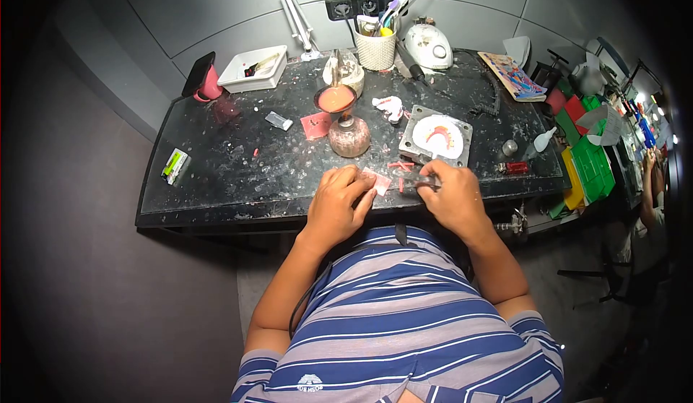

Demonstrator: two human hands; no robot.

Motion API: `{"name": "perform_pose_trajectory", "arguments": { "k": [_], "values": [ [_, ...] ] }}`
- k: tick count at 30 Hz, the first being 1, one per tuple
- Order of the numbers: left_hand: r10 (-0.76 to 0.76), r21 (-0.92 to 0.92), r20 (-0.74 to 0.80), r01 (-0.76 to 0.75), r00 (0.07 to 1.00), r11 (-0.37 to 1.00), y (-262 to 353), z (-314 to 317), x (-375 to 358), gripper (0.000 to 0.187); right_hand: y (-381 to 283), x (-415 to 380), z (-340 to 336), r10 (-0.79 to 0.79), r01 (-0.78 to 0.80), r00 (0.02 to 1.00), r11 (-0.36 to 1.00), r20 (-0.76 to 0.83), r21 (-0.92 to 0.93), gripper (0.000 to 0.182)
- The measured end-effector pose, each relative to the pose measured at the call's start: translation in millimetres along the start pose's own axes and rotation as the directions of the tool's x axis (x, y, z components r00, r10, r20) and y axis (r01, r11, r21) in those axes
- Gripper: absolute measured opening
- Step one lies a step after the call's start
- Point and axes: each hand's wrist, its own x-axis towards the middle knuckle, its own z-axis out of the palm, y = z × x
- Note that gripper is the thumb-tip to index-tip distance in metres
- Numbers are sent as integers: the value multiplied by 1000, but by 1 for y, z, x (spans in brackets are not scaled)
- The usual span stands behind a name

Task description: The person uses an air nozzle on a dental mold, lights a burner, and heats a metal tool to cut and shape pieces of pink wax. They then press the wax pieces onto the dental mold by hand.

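My left hand is closed at the front of the bench, its fingers pinching a small piece of pink wax sheet. My right hand grips a dark, flat-bladed knife, whose blade points left toward the wax. Thin pink wax strips lie just beyond the blade. Behind them is a metal flask half holding white plaster with a pink arch in it. A round burner stands past my left hand, with a pan of melted pink wax above it.
Around the black bench are a pink wax square, a white plaster cast, a white tray, a cup of tools, a magazine and a red object. Green bins stand at right; another person's arm shows beyond.
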Motion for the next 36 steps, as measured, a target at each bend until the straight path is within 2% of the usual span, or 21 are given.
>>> {"name": "perform_pose_trajectory", "arguments": {
  "k": [1, 3, 4, 5, 7, 11, 12, 16, 22, 32, 36],
  "values": [
    [-1, 0, 2, 1, 1000, 1000, 0, 0, 0, 20, 0, 1, -4, 2, -2, 1000, 1000, 1, 2, 18],
    [-1, -6, -4, 1, 1000, 1000, 0, 0, 0, 19, 0, 3, -18, 112, -91, 991, 965, -76, 246, 14],
    [-2, -6, -3, 2, 1000, 1000, -1, 1, -1, 19, -1, 5, -29, 121, -96, 985, 976, -120, 195, 13],
    [1, -7, -5, -1, 1000, 1000, -1, 1, -1, 19, 9, 7, -30, 140, -95, 975, 965, -172, 244, 13],
    [5, -7, -6, -6, 1000, 1000, -1, 1, -1, 18, 20, 11, -43, 184, -156, 963, 976, -196, 150, 14],
    [-4, -27, -18, 3, 1000, 1000, 0, 0, 0, 18, 39, 14, -54, 156, -122, 935, 985, -318, 125, 22],
    [1, -32, -21, -1, 1000, 999, 0, -1, 0, 18, 39, 14, -61, 216, -197, 937, 976, -276, 94, 27],
    [13, -24, -25, -14, 1000, 1000, 0, 0, 0, 17, 71, 21, -63, 244, -265, 922, 964, -301, -31, 32],
    [41, 66, -82, -35, 996, 997, -2, -7, -4, 17, 81, 21, -66, 257, -291, 923, 953, -286, -81, 31],
    [-53, 299, -210, 116, 976, 947, -36, -41, -17, 10, 88, 26, -64, 282, -313, 928, 945, -245, -99, 27],
    [-134, 381, -279, 237, 951, 893, -50, -50, -21, 12, 92, 27, -63, 311, -342, 924, 932, -221, -117, 26]
  ]
}}
